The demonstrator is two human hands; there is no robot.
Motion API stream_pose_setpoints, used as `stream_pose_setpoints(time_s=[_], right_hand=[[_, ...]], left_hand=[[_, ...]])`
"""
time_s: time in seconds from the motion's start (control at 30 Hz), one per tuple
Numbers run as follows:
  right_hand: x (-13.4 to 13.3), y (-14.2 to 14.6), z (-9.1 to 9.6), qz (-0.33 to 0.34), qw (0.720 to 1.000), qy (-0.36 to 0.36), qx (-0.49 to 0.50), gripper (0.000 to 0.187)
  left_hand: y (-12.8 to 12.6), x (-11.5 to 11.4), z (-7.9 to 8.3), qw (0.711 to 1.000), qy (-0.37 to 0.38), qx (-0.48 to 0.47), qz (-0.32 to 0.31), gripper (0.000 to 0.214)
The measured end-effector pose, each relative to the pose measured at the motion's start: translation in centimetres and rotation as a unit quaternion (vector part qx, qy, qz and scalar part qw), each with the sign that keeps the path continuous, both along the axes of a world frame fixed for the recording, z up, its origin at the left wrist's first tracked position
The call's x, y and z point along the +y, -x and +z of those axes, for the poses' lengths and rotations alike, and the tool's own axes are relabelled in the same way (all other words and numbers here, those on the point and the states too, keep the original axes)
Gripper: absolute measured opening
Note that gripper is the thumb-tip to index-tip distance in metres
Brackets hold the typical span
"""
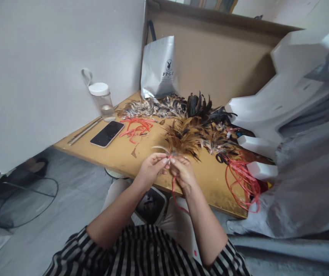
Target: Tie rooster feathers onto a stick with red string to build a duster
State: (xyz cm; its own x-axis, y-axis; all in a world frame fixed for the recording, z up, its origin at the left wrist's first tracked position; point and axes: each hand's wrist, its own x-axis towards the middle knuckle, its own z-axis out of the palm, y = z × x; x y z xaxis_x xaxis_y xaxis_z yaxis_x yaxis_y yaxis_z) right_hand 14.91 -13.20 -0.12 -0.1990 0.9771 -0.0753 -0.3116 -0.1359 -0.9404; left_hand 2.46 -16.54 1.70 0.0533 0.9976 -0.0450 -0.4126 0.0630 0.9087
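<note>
One small pale feather (161,148), thin and curved, with one narrow red strip (174,187) at its base. I find both in the head view, over the table's (153,142) near edge. Hands, two: left hand (153,167) pinched on the feather, right hand (184,169) pinched on the strip, their fingertips nearly together; they hide the join from me.

Counted: one phone (107,134), one lidded clear bottle (104,103), one silver bag (158,67). Red strips lie in two heaps, a left heap (137,125) and a right heap (242,182), too tangled for me to count singly. Feather clusters (185,138), brown, black and speckled: overlapping, number unclear.

Around: thin sticks (85,130) beside the phone; a brown board (207,53) stands behind. The clusters crowd the space just beyond the hands; a white panel (253,88) blocks the right side.
</note>
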Motion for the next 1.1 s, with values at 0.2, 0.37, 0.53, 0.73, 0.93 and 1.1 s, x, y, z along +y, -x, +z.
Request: stream_pose_setpoints(time_s=[0.2, 0.37, 0.53, 0.73, 0.93, 1.1], right_hand=[[0.8, -0.6, 1.5, 0.070, 0.996, -0.039, -0.039, 0.027], [2.6, -0.9, 2.9, 0.021, 0.991, -0.099, -0.082, 0.020], [3.8, -1.0, 3.9, -0.034, 0.978, -0.119, -0.168, 0.023], [4.4, -3.2, 3.3, -0.029, 0.967, -0.100, -0.231, 0.031], [6.1, -11.2, 2.6, -0.072, 0.891, -0.101, -0.436, 0.032], [9.4, -17.2, 1.6, -0.260, 0.799, -0.100, -0.533, 0.033]], left_hand=[[-0.7, 0.8, 0.7, 0.999, -0.001, -0.041, -0.033, 0.028], [-1.0, 2.3, 0.9, 0.999, -0.031, -0.043, 0.012, 0.024], [-1.2, 4.3, 1.2, 0.995, 0.003, -0.092, 0.032, 0.022], [-0.7, 7.7, 1.6, 0.981, 0.071, -0.182, -0.017, 0.010], [0.4, 10.8, 0.5, 0.920, 0.203, -0.327, -0.069, 0.016], [0.6, 11.2, -0.6, 0.894, 0.231, -0.373, -0.092, 0.018]])
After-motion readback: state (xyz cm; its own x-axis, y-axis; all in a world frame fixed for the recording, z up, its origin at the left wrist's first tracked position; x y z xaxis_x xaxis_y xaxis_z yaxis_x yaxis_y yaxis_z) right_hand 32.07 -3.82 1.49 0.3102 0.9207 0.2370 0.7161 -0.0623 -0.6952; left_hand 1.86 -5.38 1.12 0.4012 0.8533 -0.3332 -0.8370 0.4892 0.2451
